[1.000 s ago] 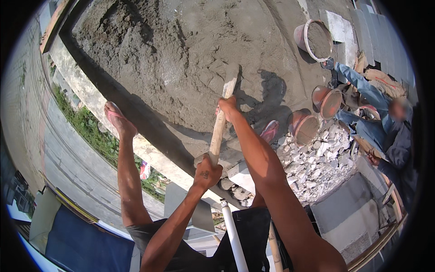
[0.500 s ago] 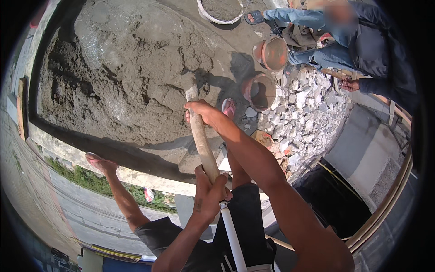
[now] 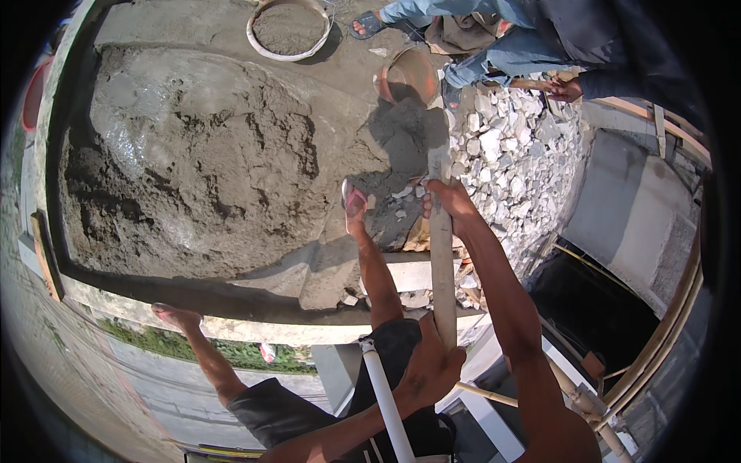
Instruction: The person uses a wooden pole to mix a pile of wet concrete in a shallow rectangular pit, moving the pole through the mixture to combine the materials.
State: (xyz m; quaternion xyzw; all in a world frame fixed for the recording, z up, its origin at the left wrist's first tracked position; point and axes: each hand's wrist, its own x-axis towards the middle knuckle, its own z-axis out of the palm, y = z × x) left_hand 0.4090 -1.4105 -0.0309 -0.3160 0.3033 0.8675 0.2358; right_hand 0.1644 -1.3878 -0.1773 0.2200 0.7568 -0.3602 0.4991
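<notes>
A shovel with a long pale wooden handle [image 3: 442, 270] runs away from me, gripped by both fists. My left hand [image 3: 429, 366] wraps the near end, in front of my shorts. Farther up, my right hand [image 3: 455, 207] is closed around the handle. At the far end lies a dark lump of wet concrete [image 3: 401, 137], which hides the blade and whatever is under it. Just beyond that lump stands a reddish bucket [image 3: 411, 77]. To the left spreads a large heap of wet concrete [image 3: 193, 162].
White broken stones [image 3: 509, 162] lie on the right. A round tub of concrete [image 3: 290, 31] stands at the back. Another person's hand [image 3: 567, 89] holds a stick at the upper right. A low concrete edge [image 3: 231, 328] crosses by my feet; a dark opening [image 3: 590, 309] lies lower right.
Both my hands have swung the shovel right, from the concrete heap toward the buckets. A lump of concrete now shows at its far end. My view has shifted right.
</notes>
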